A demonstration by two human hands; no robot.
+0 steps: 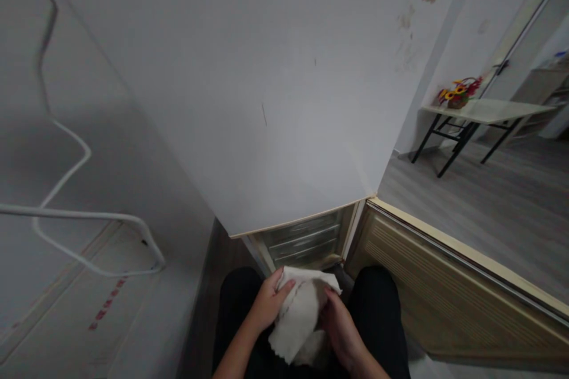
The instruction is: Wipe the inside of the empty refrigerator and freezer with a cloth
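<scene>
Between my knees I hold a whitish cloth point(297, 317) with both hands. My left hand point(269, 302) grips its upper left edge, thumb laid over the front. At the right edge, my right hand point(336, 321) pinches the cloth near its top corner; some of those fingers are hidden behind it. The lower part of the cloth hangs in loose folds. Just beyond it stands an open cabinet point(306, 240) with ridged, translucent-looking panels inside. Its yellowish door point(435, 272) is swung out to the right of my knee.
A pale panel or wall point(267, 100) with peeling marks rises above the cabinet. On the left are a white bent tube point(98, 214) and a carton point(84, 320) with red print. Farther right, a folding table point(493, 109) carries a flower basket point(457, 95).
</scene>
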